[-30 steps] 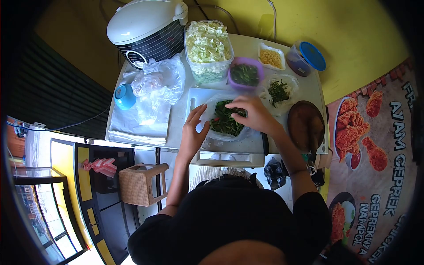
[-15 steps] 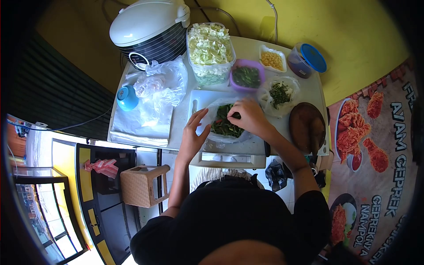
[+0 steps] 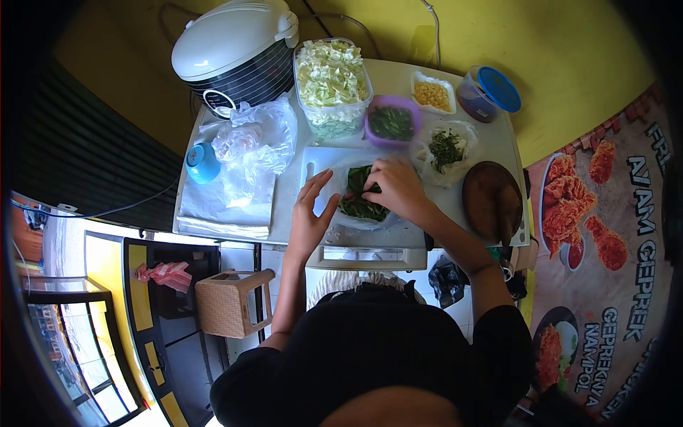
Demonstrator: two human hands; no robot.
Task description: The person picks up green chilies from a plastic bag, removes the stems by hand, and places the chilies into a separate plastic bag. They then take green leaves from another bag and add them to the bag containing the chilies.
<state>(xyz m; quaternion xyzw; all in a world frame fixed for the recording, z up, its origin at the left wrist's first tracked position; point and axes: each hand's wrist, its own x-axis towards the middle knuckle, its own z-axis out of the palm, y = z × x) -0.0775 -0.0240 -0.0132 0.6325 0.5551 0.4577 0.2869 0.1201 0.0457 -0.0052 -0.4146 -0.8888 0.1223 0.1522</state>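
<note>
Because the plastic bag gapes below the right grip, its leafy greens lie directly beneath those close-set fingertips; whether they pinch a leaf cannot be told. Opposite, the left grip stands wide beside the bag, perhaps to restrain its rim.

And the right hand changes shape: thumb and fingers, spread wide a second ago, now bend in close at the green leaves. My view shifts too, the blue lid sliding slightly leftward.
</note>
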